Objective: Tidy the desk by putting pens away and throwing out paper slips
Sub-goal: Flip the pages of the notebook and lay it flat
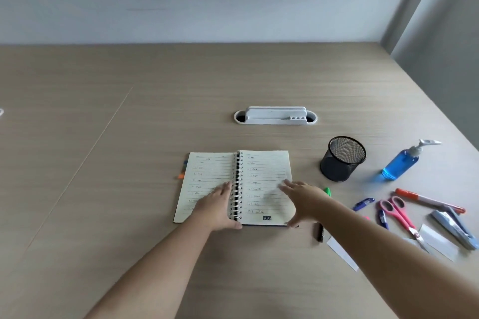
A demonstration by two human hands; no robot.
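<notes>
Both hands flat on an open spiral notebook [259, 184] on the desk [129, 137].

Partly hidden under the right forearm – a green-tipped pen [327, 191], a black pen [320, 233], a paper slip [342, 254]; handwriting too small to read. Left hand [216, 208] spread, palm down by the spiral binding, gripping nothing. Right hand [303, 202] open, fingers splayed over the right page's edge – empty. Just right of it: blue pens [363, 204], pink scissors [400, 215], orange marker [425, 199], another slip [438, 241]. Mesh pen cup [342, 159] farther back, beside a blue pump bottle [401, 163].
</notes>
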